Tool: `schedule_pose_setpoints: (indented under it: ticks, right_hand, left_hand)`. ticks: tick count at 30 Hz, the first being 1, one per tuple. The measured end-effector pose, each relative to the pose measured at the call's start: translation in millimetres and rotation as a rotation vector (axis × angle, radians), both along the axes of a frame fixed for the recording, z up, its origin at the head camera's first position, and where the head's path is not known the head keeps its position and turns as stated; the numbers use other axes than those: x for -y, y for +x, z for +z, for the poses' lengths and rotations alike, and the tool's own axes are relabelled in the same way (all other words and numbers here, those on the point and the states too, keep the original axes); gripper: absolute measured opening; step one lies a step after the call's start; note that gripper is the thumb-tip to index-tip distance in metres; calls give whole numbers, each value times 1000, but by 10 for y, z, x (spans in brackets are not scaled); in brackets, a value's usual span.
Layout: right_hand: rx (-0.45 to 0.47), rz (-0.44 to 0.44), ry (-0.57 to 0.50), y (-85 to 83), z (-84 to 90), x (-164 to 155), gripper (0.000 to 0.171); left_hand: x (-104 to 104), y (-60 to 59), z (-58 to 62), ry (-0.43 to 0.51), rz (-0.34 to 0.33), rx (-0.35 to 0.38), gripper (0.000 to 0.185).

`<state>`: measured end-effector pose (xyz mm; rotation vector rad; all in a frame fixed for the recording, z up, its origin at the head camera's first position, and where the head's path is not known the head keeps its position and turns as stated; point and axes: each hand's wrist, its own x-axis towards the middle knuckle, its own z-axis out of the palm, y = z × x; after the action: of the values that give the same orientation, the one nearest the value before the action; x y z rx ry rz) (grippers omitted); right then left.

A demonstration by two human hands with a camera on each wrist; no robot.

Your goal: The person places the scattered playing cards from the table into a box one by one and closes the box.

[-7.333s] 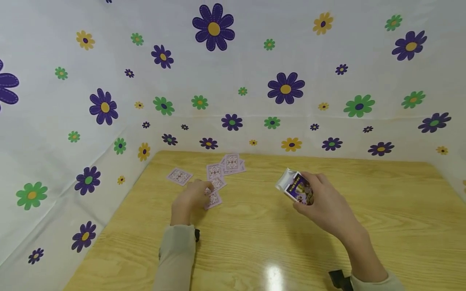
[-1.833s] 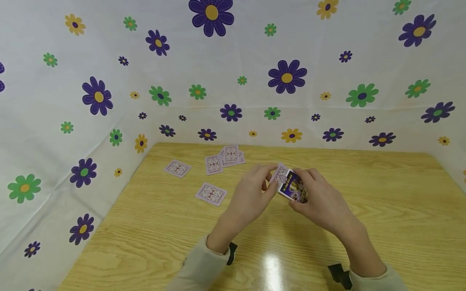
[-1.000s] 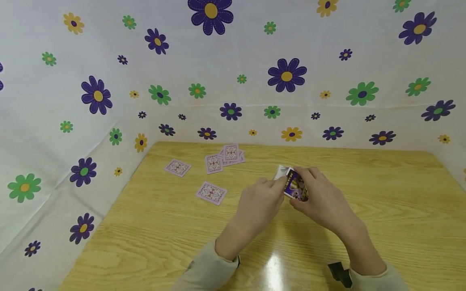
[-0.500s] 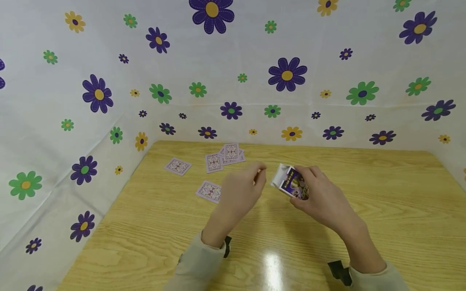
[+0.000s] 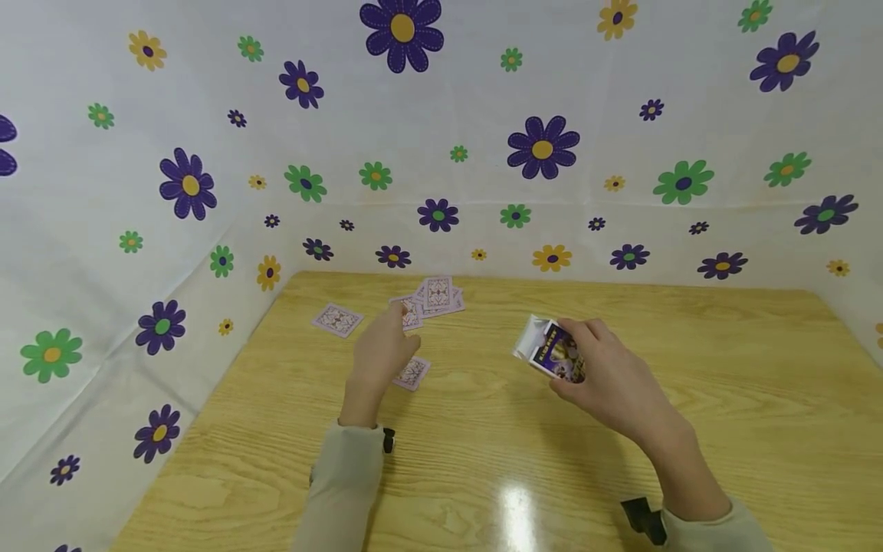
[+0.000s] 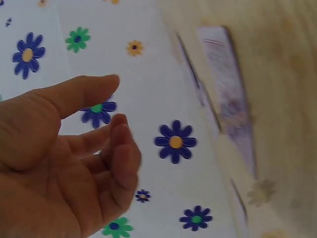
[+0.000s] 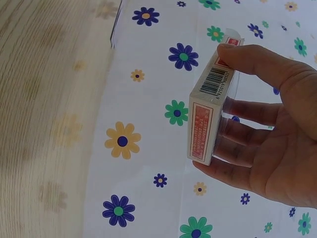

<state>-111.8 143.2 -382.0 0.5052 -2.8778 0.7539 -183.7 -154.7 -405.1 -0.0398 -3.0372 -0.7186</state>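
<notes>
My left hand (image 5: 381, 353) hovers above the loose playing cards, fingers loosely curled and holding nothing. Partly behind it lies the nearest card (image 5: 414, 373), face down with a patterned back. Just beyond its fingertips is another card (image 5: 411, 313), beside a small overlapping pile of cards (image 5: 438, 294). In the left wrist view, thumb and fingers of the left hand (image 6: 74, 163) stand apart with a gap between. My right hand (image 5: 614, 379) grips a purple and white card box (image 5: 560, 354), its flap raised toward the left. A barcode shows on the box's side (image 7: 214, 82) in the right wrist view.
A separate face-down card (image 5: 336, 319) lies at the far left of the wooden table (image 5: 497, 452). White cloth with printed flowers (image 5: 476, 100) walls off the back and the sides. Dark straps (image 5: 645, 521) sit at the wrists.
The left hand brought a card to the box, pushed it in, then drew back left over the cards. Fewer cards lie near that hand now. The right hand stays nearly still with the box.
</notes>
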Motion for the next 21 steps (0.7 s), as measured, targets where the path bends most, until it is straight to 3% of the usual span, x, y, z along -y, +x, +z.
schedule_pose_setpoints:
  ticks: [6,13,21]
  right_hand:
    - [7,-5,-2,6,-15,-1,77]
    - [9,-6,3,8,-18,5,77]
    - [8,-11,18,13,-18,9,78]
  left_hand:
    - [113,-80,-168,-104,27,144,71]
    - [148,-59,-251,-147,20,246,76]
    - [163,-41,-269,-182,-29,257,60]
